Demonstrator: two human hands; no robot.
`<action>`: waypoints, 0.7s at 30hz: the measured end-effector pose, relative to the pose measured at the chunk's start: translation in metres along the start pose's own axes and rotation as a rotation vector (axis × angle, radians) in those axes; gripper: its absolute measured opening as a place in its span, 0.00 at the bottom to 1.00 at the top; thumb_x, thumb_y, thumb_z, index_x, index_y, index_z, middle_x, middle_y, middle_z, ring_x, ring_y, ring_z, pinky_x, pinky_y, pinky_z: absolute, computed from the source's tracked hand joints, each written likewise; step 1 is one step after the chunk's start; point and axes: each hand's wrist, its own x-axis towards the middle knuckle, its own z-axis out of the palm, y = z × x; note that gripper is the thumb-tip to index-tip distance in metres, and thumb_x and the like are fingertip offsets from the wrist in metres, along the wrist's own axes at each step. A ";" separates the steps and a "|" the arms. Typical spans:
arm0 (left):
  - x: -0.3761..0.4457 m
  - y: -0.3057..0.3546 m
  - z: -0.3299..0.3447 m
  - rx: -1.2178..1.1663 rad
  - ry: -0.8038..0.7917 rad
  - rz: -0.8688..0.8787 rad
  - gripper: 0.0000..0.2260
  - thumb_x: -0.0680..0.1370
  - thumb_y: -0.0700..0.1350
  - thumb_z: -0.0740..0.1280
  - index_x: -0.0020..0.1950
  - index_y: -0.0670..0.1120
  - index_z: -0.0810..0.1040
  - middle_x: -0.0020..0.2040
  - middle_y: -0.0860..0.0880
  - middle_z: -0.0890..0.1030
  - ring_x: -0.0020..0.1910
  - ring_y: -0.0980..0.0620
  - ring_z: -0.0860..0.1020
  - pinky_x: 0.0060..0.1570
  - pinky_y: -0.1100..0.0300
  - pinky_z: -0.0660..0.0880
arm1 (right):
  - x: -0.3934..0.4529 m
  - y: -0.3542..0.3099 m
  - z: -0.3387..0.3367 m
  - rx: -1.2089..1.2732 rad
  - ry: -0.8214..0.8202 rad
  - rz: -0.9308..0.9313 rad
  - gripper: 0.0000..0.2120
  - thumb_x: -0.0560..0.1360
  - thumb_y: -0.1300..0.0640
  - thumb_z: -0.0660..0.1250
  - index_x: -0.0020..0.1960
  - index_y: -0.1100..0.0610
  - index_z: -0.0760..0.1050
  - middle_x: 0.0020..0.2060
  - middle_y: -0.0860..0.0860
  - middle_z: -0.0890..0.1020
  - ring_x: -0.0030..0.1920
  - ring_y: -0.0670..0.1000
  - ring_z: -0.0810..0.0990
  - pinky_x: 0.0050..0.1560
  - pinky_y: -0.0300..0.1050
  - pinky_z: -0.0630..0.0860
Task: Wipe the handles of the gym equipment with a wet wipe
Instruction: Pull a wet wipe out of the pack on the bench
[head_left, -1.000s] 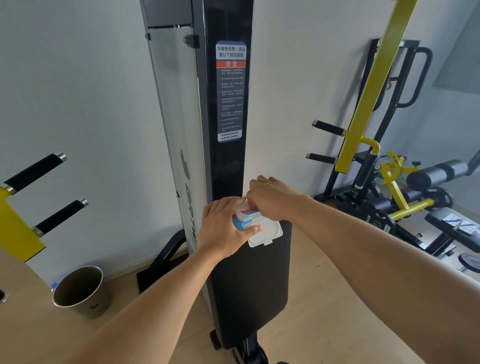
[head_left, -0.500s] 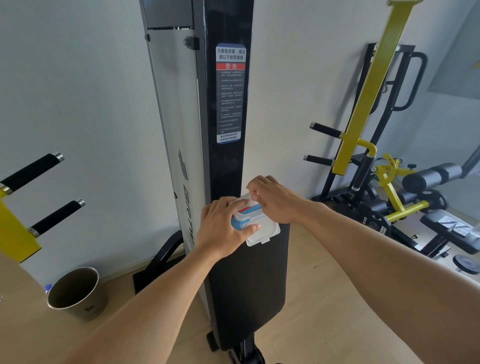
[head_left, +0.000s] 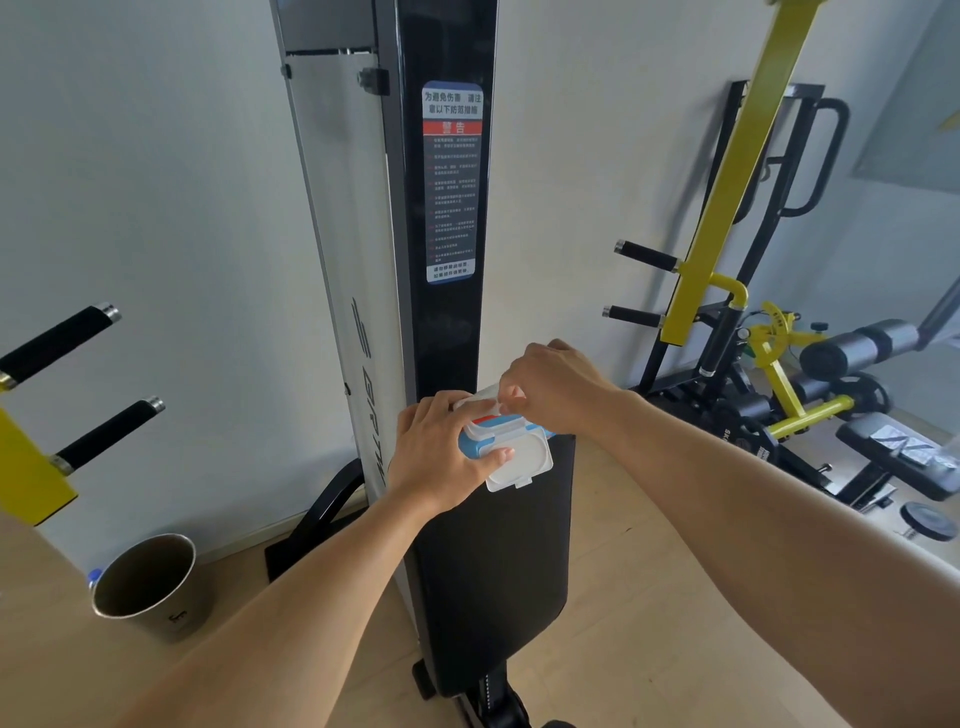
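My left hand (head_left: 441, 457) grips a blue, red and white wet wipe pack (head_left: 506, 441) whose white flip lid (head_left: 519, 465) hangs open toward me. My right hand (head_left: 556, 389) is over the pack's opening, fingertips pinching a white wipe (head_left: 485, 400) that sticks up out of it. Both hands are in front of a tall black machine column (head_left: 447, 208). Two black foam handles (head_left: 60, 340) (head_left: 109, 434) stick out from a yellow bracket at the left. Two more black handles (head_left: 647, 255) (head_left: 631, 316) project from a yellow bar at the right.
A metal bin (head_left: 148, 582) stands on the wooden floor at lower left. A black and yellow weight bench machine (head_left: 810, 395) fills the right side, with a padded seat (head_left: 904, 457) and a loose weight plate (head_left: 930, 522). The wall is close behind.
The view has tilted slightly, so the column and handles sit lower in frame. My right fingers have lifted a little of the wipe from the pack; my left hand keeps the same grip.
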 end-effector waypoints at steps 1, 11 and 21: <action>0.000 0.000 0.000 0.003 -0.002 0.001 0.25 0.73 0.70 0.65 0.66 0.62 0.74 0.66 0.56 0.76 0.63 0.52 0.75 0.69 0.55 0.67 | 0.000 0.000 0.001 -0.006 0.004 0.017 0.13 0.80 0.44 0.66 0.62 0.45 0.81 0.55 0.44 0.84 0.55 0.47 0.76 0.66 0.45 0.69; 0.001 0.002 -0.002 0.029 -0.014 0.010 0.24 0.73 0.69 0.64 0.66 0.61 0.75 0.66 0.54 0.76 0.64 0.50 0.75 0.69 0.53 0.68 | -0.005 -0.002 0.011 0.224 0.071 0.059 0.07 0.80 0.55 0.67 0.53 0.43 0.79 0.61 0.43 0.78 0.63 0.48 0.70 0.71 0.48 0.65; -0.001 0.003 -0.004 0.022 -0.031 0.031 0.25 0.73 0.68 0.65 0.67 0.59 0.76 0.65 0.55 0.74 0.62 0.53 0.74 0.67 0.56 0.66 | 0.006 -0.003 -0.026 0.942 0.459 0.401 0.08 0.82 0.62 0.58 0.49 0.51 0.72 0.43 0.48 0.81 0.41 0.52 0.77 0.41 0.48 0.73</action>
